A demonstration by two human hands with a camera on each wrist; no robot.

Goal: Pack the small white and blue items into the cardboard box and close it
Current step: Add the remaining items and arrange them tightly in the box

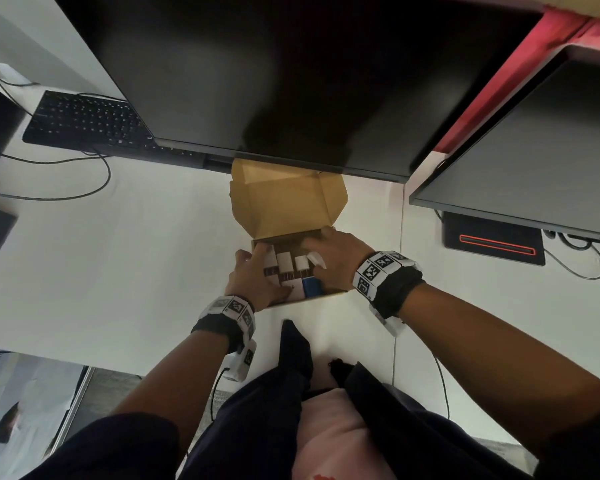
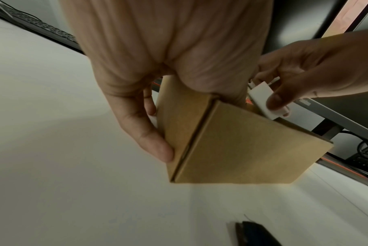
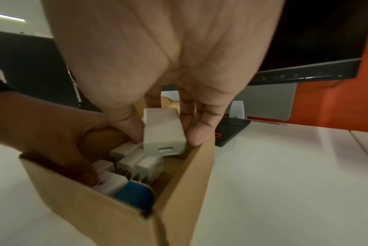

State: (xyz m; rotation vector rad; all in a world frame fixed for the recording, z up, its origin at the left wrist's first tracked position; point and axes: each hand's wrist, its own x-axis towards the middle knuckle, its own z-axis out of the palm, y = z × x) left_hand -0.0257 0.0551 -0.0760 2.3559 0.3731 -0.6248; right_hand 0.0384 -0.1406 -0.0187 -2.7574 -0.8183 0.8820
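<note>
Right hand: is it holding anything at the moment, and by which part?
Yes. The right hand pinches a white charger by its two opposite side faces, thumb on one and fingers on the other, above the open cardboard box.

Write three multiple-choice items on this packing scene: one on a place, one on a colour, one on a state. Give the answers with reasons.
1. Where does the blue item lie?
A. on the keyboard
B. inside the cardboard box, at its near corner
C. on the table beside the box

2. What colour is the item that the right hand holds?
A. white
B. red
C. black

3. How does the box lid stand?
A. taped shut
B. torn off
C. open, folded back toward the monitor

Answers:
1 B, the right wrist view shows it within the box walls.
2 A, thumb and fingers pinch a white block over the box.
3 C, the head view shows the flap raised behind the open box, while the left hand steadies its side.
</note>
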